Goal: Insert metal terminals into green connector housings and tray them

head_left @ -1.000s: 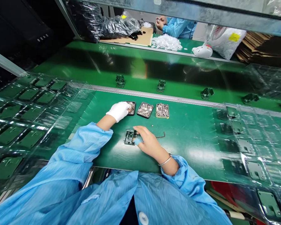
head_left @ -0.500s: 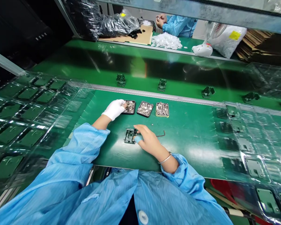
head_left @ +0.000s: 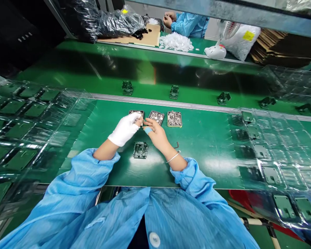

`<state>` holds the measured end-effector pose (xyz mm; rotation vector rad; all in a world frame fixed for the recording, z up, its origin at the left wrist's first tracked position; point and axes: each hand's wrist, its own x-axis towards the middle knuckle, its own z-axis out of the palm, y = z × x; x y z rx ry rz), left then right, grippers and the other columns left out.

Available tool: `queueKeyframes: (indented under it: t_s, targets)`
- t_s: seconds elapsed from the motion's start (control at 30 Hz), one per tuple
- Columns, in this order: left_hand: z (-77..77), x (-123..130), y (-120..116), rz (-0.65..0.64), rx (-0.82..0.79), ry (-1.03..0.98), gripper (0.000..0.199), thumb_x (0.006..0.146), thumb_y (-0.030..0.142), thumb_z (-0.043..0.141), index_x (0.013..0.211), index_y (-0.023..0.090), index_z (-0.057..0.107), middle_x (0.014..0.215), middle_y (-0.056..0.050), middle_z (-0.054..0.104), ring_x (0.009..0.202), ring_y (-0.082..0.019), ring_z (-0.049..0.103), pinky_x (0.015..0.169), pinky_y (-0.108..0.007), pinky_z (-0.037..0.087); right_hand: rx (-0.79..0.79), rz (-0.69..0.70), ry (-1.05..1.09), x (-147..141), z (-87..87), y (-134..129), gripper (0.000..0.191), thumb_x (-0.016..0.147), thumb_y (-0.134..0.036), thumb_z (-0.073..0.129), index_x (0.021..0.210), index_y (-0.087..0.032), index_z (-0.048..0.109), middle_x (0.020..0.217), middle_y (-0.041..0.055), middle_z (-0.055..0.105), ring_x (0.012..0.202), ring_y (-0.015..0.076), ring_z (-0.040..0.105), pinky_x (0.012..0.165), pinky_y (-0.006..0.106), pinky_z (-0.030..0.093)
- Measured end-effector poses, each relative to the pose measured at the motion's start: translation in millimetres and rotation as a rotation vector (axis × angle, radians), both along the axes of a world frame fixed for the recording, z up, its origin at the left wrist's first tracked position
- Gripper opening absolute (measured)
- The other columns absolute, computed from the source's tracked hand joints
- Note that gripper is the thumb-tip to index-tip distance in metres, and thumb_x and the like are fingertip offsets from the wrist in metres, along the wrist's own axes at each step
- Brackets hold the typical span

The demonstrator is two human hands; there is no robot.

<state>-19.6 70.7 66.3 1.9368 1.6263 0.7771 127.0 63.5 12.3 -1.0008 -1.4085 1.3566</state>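
Note:
My left hand, in a white glove with bare fingertips, pinches a small metal part over the leftmost tray. Reaching to the same spot, my right hand has blue tape on a finger, and its fingertips close in beside the left ones; what they hold is too small to make out. Below both hands, a circuit board assembly lies on the green work surface. Metal bits fill the left tray, partly hidden by my glove, the middle tray and the right tray.
A hex key lies right of my right hand. Clear plastic trays of boards stand at the left and right. Beyond a metal rail, several board assemblies sit in a row. A co-worker's hands show at the back.
My left hand has lifted back from the left tray with a small part. My right hand has left the circuit board and moved up to meet the left fingertips. The view has shifted slightly.

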Motion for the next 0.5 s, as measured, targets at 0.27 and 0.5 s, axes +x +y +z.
queueKeyframes:
  t_s: [0.27, 0.5]
  targets:
    - [-16.3, -15, 18, 0.133, -0.087, -0.058, 0.029, 0.085, 0.041, 0.04, 0.092, 0.018, 0.057, 0.086, -0.006, 0.068, 0.078, -0.019, 0.064, 0.067, -0.027, 0.049, -0.257, -0.057, 0.183, -13, -16.3, 23, 0.015, 0.075, -0.026, 0.067, 0.086, -0.017, 0.062, 0.075, -0.0002, 0.068, 0.068, 0.011, 0.067, 0.072, 0.027, 0.057]
    - [-27.8, -35, 44, 0.176, -0.073, 0.371, 0.023, 0.081, 0.031, 0.05, 0.078, 0.019, 0.069, 0.09, -0.01, 0.069, 0.09, -0.027, 0.063, 0.075, -0.033, 0.047, -0.237, -0.055, 0.185, 7, -13.0, 13, 0.025, 0.075, -0.038, 0.067, 0.091, -0.018, 0.068, 0.078, 0.0006, 0.07, 0.067, 0.01, 0.066, 0.069, 0.026, 0.058]
